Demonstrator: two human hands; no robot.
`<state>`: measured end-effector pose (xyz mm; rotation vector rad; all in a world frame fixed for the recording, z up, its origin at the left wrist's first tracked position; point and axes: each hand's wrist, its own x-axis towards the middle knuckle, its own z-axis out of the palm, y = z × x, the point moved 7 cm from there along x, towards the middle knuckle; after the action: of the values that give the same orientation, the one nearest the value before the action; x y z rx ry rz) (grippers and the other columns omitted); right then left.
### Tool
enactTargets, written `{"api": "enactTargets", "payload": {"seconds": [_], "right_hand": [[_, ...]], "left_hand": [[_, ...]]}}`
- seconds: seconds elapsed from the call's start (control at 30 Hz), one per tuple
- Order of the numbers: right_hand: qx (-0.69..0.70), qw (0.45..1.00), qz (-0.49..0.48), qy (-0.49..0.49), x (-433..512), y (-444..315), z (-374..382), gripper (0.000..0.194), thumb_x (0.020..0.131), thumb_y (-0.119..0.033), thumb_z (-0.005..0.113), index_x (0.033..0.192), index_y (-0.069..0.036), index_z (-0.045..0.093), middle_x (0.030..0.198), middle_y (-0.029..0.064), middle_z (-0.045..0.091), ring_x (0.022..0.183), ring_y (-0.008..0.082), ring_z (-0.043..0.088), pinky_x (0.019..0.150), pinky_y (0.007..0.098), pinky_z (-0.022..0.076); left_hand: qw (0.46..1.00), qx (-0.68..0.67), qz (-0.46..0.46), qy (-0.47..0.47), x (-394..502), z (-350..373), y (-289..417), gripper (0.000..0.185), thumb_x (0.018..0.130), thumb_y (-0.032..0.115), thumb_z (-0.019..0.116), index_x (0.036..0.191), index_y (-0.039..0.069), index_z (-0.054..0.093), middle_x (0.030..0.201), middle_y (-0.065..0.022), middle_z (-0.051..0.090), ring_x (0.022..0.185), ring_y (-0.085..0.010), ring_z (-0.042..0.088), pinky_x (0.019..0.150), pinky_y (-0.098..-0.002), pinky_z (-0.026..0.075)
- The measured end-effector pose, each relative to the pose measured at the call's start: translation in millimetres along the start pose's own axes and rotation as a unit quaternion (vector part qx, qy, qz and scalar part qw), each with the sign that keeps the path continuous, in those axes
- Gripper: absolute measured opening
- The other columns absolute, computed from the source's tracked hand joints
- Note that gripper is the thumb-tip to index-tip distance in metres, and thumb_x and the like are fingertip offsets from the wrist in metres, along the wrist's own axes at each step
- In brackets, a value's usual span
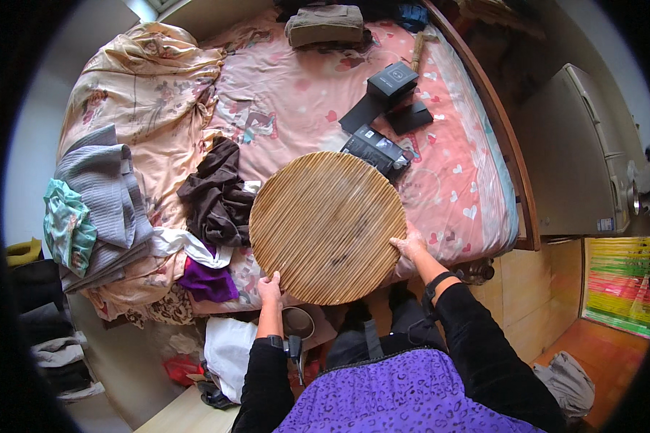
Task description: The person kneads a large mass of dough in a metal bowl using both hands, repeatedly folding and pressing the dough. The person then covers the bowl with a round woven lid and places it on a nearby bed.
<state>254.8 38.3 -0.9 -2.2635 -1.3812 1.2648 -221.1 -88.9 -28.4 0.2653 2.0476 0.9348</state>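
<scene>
A round tray-like board of thin parallel plant stalks (327, 227) is held out in front of me, over the near edge of a bed. My left hand (270, 288) grips its lower left rim, the thumb on the top face. On its right rim is my right hand (410, 244), with the thumb also on top and the other fingers partly hidden. Whitish residue shows on both hands. Dark stains mark the board's surface right of its middle. Beyond its far edge, a black printed package (376, 149) lies on the pink bedsheet (298, 92).
Black boxes (392, 81), a short straw brush (417, 51) and folded brown cloth (325, 26) lie on the bed. Dark clothing (219, 195), purple cloth (208, 280) and a grey quilted cover (105, 189) are at left. A wooden bed board (498, 119) and a refrigerator (574, 151) stand at right.
</scene>
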Motion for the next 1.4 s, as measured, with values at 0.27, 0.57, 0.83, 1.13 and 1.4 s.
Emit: {"api": "enactTargets", "payload": {"seconds": [0.27, 0.57, 0.83, 1.13, 1.4], "right_hand": [[-0.040, 0.999, 0.009, 0.028, -19.6, -19.3, -13.0, 0.076, 0.073, -0.025, 0.078, 0.140, -0.018, 0.042, 0.113, 0.0185, 0.064, 0.108, 0.0361, 0.060, 0.091, 0.0428, 0.0465], [-0.085, 0.989, -0.112, 0.035, -58.2, 45.2, -79.9, 0.069, 0.077, -0.032, 0.072, 0.137, -0.011, 0.046, 0.115, 0.0183, 0.062, 0.108, 0.0334, 0.058, 0.095, 0.0407, 0.0447], [-0.012, 0.959, 0.228, 0.168, -228.4, 336.6, -172.6, 0.056, 0.077, -0.031, 0.073, 0.125, -0.008, 0.059, 0.118, 0.0149, 0.065, 0.106, 0.0275, 0.062, 0.092, 0.0363, 0.0490], [0.124, 0.897, 0.418, 0.074, -389.5, 481.5, -68.7, 0.052, 0.078, -0.033, 0.073, 0.122, -0.007, 0.063, 0.124, 0.0145, 0.062, 0.112, 0.0276, 0.060, 0.100, 0.0354, 0.0449], [0.219, 0.928, 0.279, 0.115, -296.6, 419.7, -114.7, 0.050, 0.081, -0.019, 0.073, 0.126, -0.004, 0.058, 0.098, 0.0101, 0.069, 0.081, 0.0162, 0.063, 0.076, 0.0299, 0.0526]], "left_hand": [[0.983, 0.133, 0.090, 0.093, -17.8, 2.6, 13.1, 0.048, 0.086, 0.029, 0.071, 0.108, -0.006, 0.049, 0.099, -0.0138, 0.057, 0.088, -0.0234, 0.055, 0.080, -0.0364, 0.048], [0.994, -0.045, -0.055, -0.079, -48.9, 24.3, -18.4, 0.030, 0.085, 0.009, 0.069, 0.110, -0.001, 0.055, 0.098, -0.0130, 0.063, 0.076, -0.0266, 0.063, 0.059, -0.0417, 0.055], [0.984, -0.021, -0.079, -0.158, -31.7, 14.9, -25.0, 0.037, 0.086, 0.013, 0.069, 0.116, 0.000, 0.052, 0.099, -0.0112, 0.062, 0.081, -0.0251, 0.063, 0.062, -0.0364, 0.055], [0.974, 0.038, -0.116, -0.190, -36.8, -54.6, -65.3, 0.046, 0.089, 0.019, 0.067, 0.127, 0.003, 0.047, 0.095, -0.0084, 0.060, 0.068, -0.0218, 0.063, 0.051, -0.0324, 0.055], [0.983, 0.082, -0.088, -0.142, -61.7, -69.4, -43.1, 0.031, 0.092, 0.021, 0.062, 0.118, 0.007, 0.053, 0.095, -0.0047, 0.061, 0.072, -0.0190, 0.063, 0.054, -0.0313, 0.053]]}}
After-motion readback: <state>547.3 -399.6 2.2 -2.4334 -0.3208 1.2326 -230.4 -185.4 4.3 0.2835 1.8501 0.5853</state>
